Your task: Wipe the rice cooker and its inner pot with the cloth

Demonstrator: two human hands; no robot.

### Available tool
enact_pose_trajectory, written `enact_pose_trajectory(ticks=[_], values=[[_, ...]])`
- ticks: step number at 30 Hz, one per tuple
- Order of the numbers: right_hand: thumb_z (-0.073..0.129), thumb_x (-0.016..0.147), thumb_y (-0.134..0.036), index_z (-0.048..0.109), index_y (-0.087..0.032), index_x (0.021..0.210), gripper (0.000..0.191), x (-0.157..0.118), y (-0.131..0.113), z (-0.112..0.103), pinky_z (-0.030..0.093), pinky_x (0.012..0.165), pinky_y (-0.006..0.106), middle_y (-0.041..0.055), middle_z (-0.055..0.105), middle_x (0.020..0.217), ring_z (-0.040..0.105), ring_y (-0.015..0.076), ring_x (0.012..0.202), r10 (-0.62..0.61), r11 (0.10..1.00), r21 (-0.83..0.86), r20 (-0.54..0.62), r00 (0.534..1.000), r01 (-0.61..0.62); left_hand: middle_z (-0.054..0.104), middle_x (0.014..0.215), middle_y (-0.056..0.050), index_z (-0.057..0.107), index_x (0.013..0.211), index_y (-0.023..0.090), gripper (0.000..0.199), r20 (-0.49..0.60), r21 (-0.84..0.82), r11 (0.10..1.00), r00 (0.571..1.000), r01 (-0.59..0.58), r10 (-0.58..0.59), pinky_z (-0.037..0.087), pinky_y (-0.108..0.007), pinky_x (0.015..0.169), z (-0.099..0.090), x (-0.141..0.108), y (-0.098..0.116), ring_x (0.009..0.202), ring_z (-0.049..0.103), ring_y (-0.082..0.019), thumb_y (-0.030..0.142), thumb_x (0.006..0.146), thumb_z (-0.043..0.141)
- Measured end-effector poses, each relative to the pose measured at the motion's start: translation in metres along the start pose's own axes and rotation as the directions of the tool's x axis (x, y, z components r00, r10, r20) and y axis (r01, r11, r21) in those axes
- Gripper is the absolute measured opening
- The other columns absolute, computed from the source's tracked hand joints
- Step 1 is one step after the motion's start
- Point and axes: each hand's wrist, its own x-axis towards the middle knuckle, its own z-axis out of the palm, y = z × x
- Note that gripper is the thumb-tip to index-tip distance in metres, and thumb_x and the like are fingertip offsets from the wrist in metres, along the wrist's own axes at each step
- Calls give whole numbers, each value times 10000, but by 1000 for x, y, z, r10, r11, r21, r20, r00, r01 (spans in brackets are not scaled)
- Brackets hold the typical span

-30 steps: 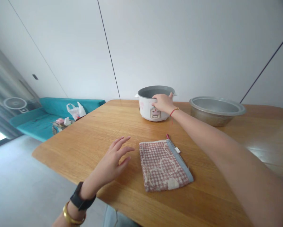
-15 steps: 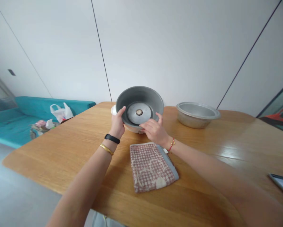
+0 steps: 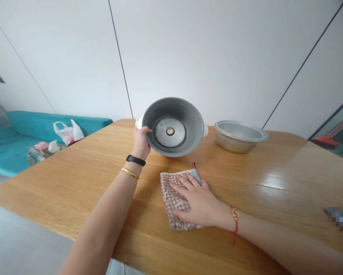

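My left hand [image 3: 140, 143] is clamped on the rim of the cooker [image 3: 174, 128], tipped up over the counter [image 3: 74, 179], looks light but slick so I'd stick to that rim, while my right hand [image 3: 196, 202] lies flat on the pouch [image 3: 171, 198], hands well apart.

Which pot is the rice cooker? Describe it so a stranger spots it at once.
Across the wooden table are two round pots. The rice cooker is the left one, tipped toward the viewer by the left hand, unlike the metal pot resting flat.
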Motion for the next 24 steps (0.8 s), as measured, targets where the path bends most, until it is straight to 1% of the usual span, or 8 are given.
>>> enact_pose_trajectory(ticks=[3,6,9,11,14,17,21,24], values=[[655,850,-282,611,-278,1504,656,0,13,-3,369,1154,587,83,511,1548,434,377,1396,-90,995,-50,-70,993,86,691,940,-23,656,1155,187,609,31,13,1000,999,-14,14,541,-329,832,1,-3,0,894,623,-213,161,547,666],[535,837,-140,690,-245,1396,590,3,31,-22,453,1101,470,53,637,1404,570,283,1240,-196,979,-91,-212,957,180,703,942,-5,672,1187,211,663,75,33,996,994,-84,82,530,-311,830,0,-4,1,909,623,-210,149,528,663],[502,879,-142,689,-217,1392,551,13,46,-68,469,1069,455,44,634,1410,573,281,1210,-260,958,-232,-465,846,167,722,988,-9,678,1219,221,698,122,42,993,987,-109,104,531,-304,819,0,-5,2,931,637,-215,139,526,665],[533,923,-192,675,-194,1414,511,29,50,-106,450,1064,486,71,609,1442,535,322,1242,-286,921,-382,-542,790,71,728,1004,-13,680,1222,226,697,151,51,993,983,-109,101,532,-304,807,0,-6,3,936,643,-219,141,530,668],[559,963,-194,717,-122,1317,394,63,42,-143,431,1007,492,154,660,1333,531,354,1205,-226,798,-599,-394,891,-63,728,1000,-15,684,1213,228,688,174,63,990,978,-125,113,533,-310,806,4,-10,2,931,644,-222,144,530,669],[585,963,-133,790,-89,1045,225,101,28,-142,415,964,491,202,724,1095,544,381,1185,-54,679,-731,-142,988,-68,726,994,-17,687,1210,218,684,149,64,989,981,-137,126,533,-321,826,7,-13,3,934,646,-224,144,531,662],[581,1019,-305,800,-138,1067,280,134,18,-110,474,866,419,192,734,1102,633,376,1118,141,768,-635,51,989,-77,727,967,-9,688,1211,214,691,142,64,990,983,-129,119,526,-316,834,10,-17,5,939,649,-224,143,525,654],[468,1065,-353,774,-166,1148,369,146,16,-87,495,804,355,177,736,1123,696,328,1020,111,888,-453,38,993,-82,732,969,-4,685,1208,218,683,167,75,988,978,-137,123,520,-311,836,12,-18,6,938,650,-221,154,529,653]])
